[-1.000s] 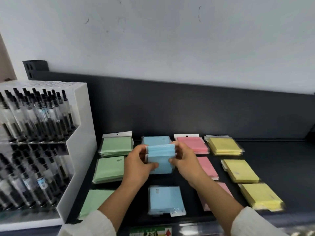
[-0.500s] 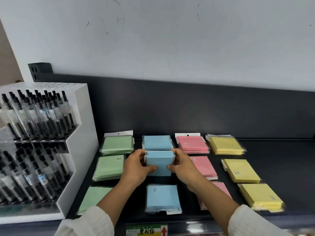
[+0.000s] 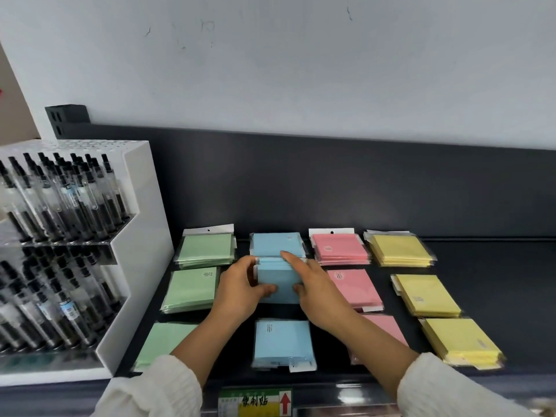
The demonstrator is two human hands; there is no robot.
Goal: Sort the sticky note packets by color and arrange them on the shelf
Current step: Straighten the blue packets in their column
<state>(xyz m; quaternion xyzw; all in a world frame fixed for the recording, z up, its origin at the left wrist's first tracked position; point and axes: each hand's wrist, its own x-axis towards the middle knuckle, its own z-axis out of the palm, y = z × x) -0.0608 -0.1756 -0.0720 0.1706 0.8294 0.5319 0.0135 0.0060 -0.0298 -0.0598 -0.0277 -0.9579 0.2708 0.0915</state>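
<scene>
Sticky note packets lie in colour columns on the dark shelf (image 3: 487, 266): green at left, blue, pink, yellow at right. My left hand (image 3: 237, 287) and my right hand (image 3: 316, 287) both grip the middle blue stack (image 3: 278, 281) from its sides, thumbs on its near edge, and it rests low on the shelf. Behind it sits a back blue stack (image 3: 275, 243); in front lies a front blue packet (image 3: 282, 341). Green stacks (image 3: 192, 288), pink stacks (image 3: 340, 248) and yellow stacks (image 3: 427, 294) flank them. My right arm hides part of the front pink packet (image 3: 386, 326).
A white pen display rack (image 3: 141, 236) full of black pens stands at the shelf's left end. The shelf's dark back panel (image 3: 331, 188) rises behind the packets. A price label with a red arrow (image 3: 255, 401) sits on the front edge.
Both hands have lowered the blue stack from a raised, tilted hold down onto the shelf in the middle of the blue column. The camera view has shifted slightly.
</scene>
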